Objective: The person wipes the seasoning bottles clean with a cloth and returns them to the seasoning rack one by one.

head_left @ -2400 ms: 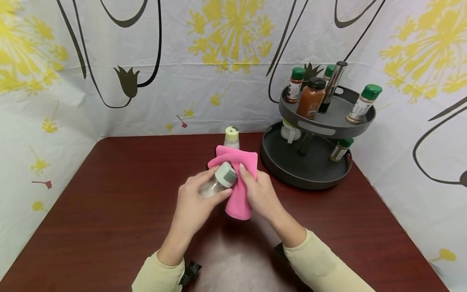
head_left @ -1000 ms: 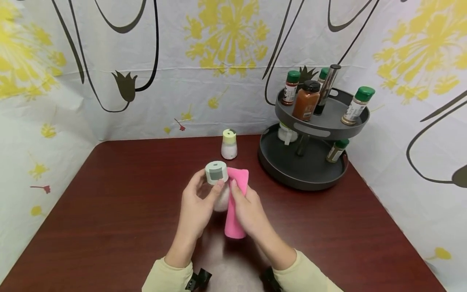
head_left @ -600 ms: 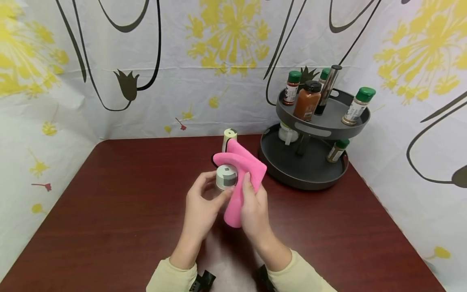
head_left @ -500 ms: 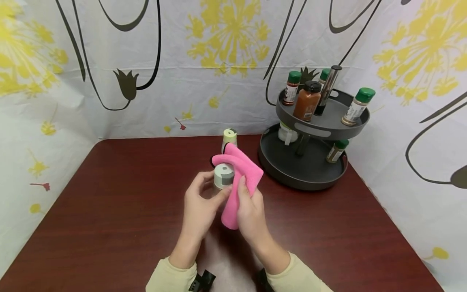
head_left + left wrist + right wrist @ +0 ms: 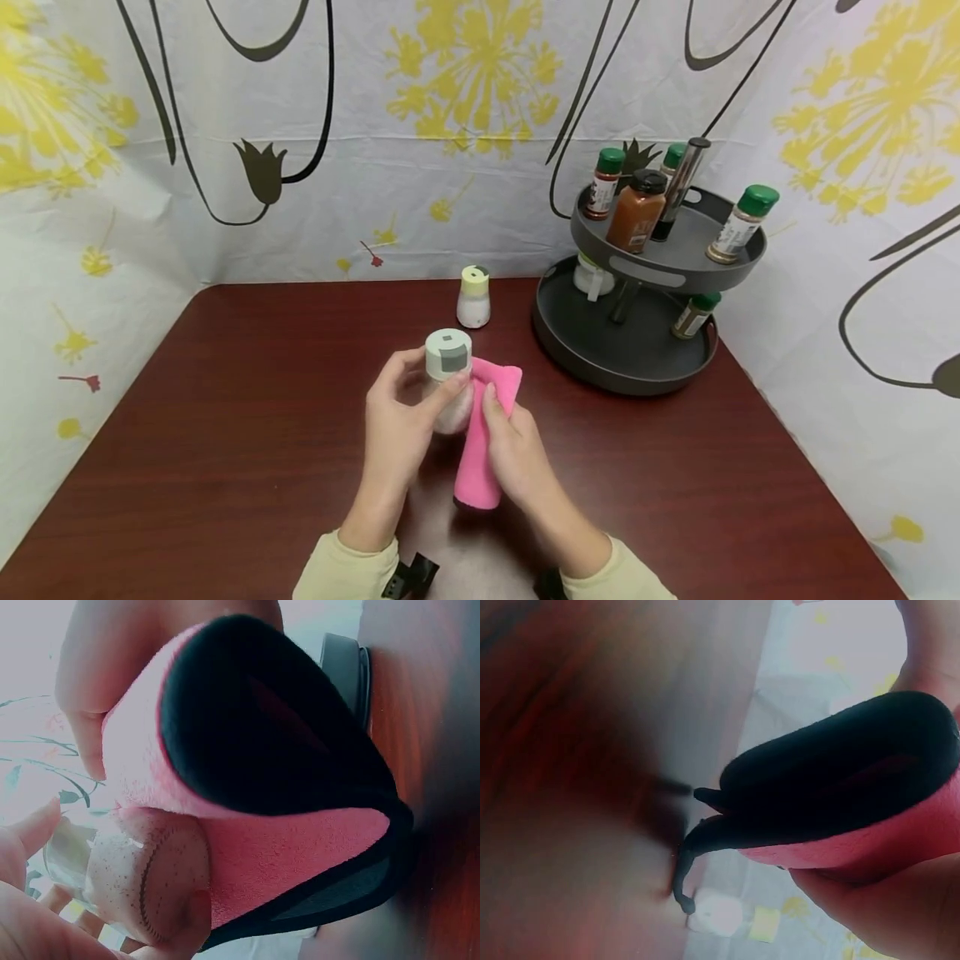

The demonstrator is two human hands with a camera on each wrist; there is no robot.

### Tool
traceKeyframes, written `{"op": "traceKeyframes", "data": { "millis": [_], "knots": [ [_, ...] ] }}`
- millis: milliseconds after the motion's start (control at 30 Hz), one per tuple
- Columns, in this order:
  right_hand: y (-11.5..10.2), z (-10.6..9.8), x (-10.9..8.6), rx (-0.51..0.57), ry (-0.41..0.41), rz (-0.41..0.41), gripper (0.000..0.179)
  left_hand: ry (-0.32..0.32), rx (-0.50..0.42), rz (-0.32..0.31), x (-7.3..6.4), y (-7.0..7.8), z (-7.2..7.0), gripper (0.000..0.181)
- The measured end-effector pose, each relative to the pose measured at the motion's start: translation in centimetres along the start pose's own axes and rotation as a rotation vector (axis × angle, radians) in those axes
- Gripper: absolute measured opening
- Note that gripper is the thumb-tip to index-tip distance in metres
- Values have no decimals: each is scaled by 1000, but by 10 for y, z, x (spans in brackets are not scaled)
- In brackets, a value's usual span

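My left hand (image 5: 393, 433) grips a clear glass shaker jar (image 5: 450, 354) with a pale grey-green lid, thumb and fingers around its sides. In the left wrist view, the jar (image 5: 154, 877) holds pale, speckled contents and its base faces the camera. My right hand (image 5: 521, 458) holds a folded pink cloth (image 5: 478, 475) against the jar's right side, thumb on top. Black edging and a looped fold show on the cloth (image 5: 292, 851) in the left wrist view. The hands are close together over the dark red-brown table (image 5: 262, 450).
Behind the hands stands a yellow-lidded shaker (image 5: 473, 302). A two-tier black turntable (image 5: 626, 375) at the back right carries several spice jars, including an orange-brown bottle (image 5: 637, 217) and a green-capped jar (image 5: 742, 225). A patterned white sheet (image 5: 360, 167) hangs along the table's back edge.
The jar was tilted at first and now stands more upright. During the last half second the cloth has swung down from beside the lid to the jar's lower side, uncovering the yellow-lidded shaker.
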State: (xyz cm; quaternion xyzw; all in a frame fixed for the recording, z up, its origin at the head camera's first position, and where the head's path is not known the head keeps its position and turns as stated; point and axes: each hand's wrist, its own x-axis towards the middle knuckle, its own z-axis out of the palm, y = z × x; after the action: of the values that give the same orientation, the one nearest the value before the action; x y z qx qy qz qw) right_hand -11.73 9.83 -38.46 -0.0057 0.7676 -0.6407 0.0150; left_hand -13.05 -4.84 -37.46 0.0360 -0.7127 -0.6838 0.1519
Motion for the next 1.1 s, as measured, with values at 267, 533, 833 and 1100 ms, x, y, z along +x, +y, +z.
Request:
{"op": "traceKeyframes", "data": {
  "millis": [267, 533, 833, 1100],
  "knots": [
    [-22, -4, 1, 121, 46, -63, 52, -12, 26, -23, -5, -5, 2, 42],
    [-28, 0, -7, 176, 61, -211, 49, -35, -21, 3, -4, -5, 3, 42],
    [-6, 4, -3, 43, -22, -30, 47, 17, -33, 20, -1, -1, -2, 41],
    [-10, -1, 4, -87, -27, 53, 50, 27, -32, 3, 0, -3, -1, 44]
  ]
}}
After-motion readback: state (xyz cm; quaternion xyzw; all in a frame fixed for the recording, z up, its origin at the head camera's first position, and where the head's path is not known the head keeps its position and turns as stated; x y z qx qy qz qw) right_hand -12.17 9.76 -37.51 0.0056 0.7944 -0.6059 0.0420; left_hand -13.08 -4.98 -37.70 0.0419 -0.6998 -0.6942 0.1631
